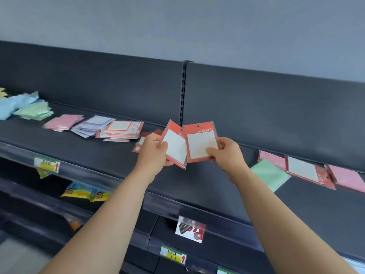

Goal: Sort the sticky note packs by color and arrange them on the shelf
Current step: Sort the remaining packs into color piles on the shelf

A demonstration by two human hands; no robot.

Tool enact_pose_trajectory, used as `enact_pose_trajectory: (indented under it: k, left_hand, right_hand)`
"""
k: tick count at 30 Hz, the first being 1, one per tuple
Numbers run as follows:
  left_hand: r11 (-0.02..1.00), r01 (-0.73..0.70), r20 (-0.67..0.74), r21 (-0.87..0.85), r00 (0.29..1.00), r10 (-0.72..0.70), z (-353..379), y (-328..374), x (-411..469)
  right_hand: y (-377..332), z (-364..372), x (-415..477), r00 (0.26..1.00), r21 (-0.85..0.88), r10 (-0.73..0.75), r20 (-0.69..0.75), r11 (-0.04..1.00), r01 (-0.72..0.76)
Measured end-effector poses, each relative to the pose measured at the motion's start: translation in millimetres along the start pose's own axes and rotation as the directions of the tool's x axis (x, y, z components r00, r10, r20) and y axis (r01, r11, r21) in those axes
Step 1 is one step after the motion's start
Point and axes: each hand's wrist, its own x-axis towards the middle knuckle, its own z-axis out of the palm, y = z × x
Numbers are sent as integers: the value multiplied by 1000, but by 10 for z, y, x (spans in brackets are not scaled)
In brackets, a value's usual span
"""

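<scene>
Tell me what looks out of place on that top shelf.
On the right, a green pack lies tilted among a red-framed pack and pink packs, mixed colours, none squared to the shelf. The purple stack on the left is fanned out.

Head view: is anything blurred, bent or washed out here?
Head view: the red-bordered white sticky note pack held by the right hand reads fairly sharp, its print legible; the pale green pack at far right is smeared; the dark metal shelf bows from wide-angle distortion; lighting soft and even, no harsh glare.
</scene>
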Motion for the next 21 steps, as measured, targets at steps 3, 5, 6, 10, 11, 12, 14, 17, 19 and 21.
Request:
enact_pose_trajectory:
  k: [3, 5, 6, 10, 11, 12, 14, 17, 19, 21]
  left_hand:
    - [999, -34, -50, 9, 998, 34, -280, -40, 214]
    - [997, -60, -45, 43, 997, 62, -434, -80, 380]
    - [995, -68, -33, 71, 997, 70, -496, -108, 473]
    - [981, -70, 31, 183, 997, 65, -646, -232, 826]
    - [975, -73, 52, 210, 997, 63, -664, -265, 905]
    - [965, -85, 76, 248, 995, 68, -683, -296, 967]
    - [923, -126, 126, 363, 988, 85, -732, -361, 1075]
    - [812, -206, 203, 547, 973, 111, -822, -442, 1191]
    - [746, -264, 261, 611, 957, 125, -867, -480, 1211]
    - [716, -317, 302, 622, 941, 154, -906, -502, 1204]
  right_hand:
    - [-144, 325, 59, 1000, 6, -8, 5, 1000, 8]
    - [-212, 536, 117, 1000, -1, 0, -23, 1000, 0]
    - [-245, 635, 146, 999, -8, 7, -41, 1000, -8]
    - [-317, 984, 243, 992, -28, 48, -116, 998, -52]
    - [-327, 1055, 262, 988, -35, 64, -139, 997, -70]
    - [-333, 1119, 278, 984, -32, 84, -159, 995, -90]
    - [-311, 1235, 306, 975, -22, 125, -185, 991, -131]
    - [-293, 1341, 317, 967, -62, 147, -209, 985, -163]
    - [-299, 1372, 320, 966, -111, 143, -217, 979, -170]
    - [-334, 1403, 298, 968, -213, 124, -220, 962, -171]
